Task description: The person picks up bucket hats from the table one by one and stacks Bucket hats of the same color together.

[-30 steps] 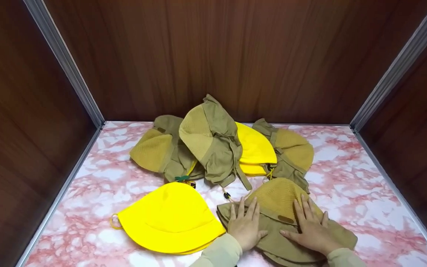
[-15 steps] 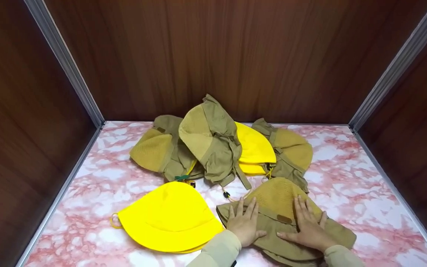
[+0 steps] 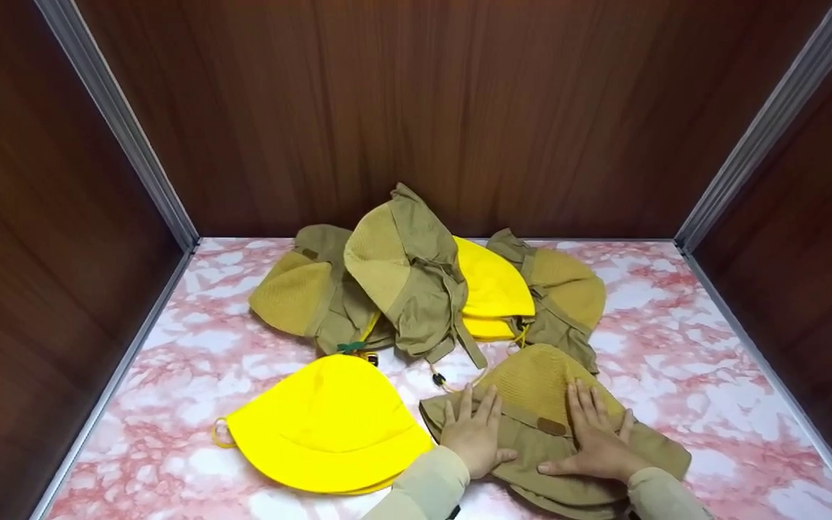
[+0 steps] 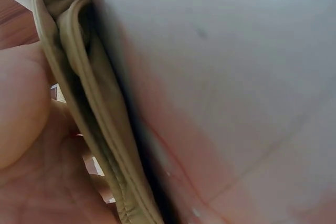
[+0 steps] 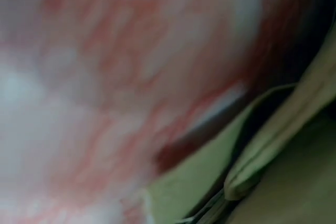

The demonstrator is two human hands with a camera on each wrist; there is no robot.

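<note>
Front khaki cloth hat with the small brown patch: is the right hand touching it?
Touching. The head view shows the right hand resting on the khaki cloth hat, its fingers laid flat across the fabric.

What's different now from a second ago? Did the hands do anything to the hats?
Hardly anything! The thumb of the right hand seems to have slid a tiny bit toward the wrist side. Nothing was grabbed or let go. The left hand and right hand still rest on the brown hat. The front yellow hat and the pile of hats behind stayed put.
</note>
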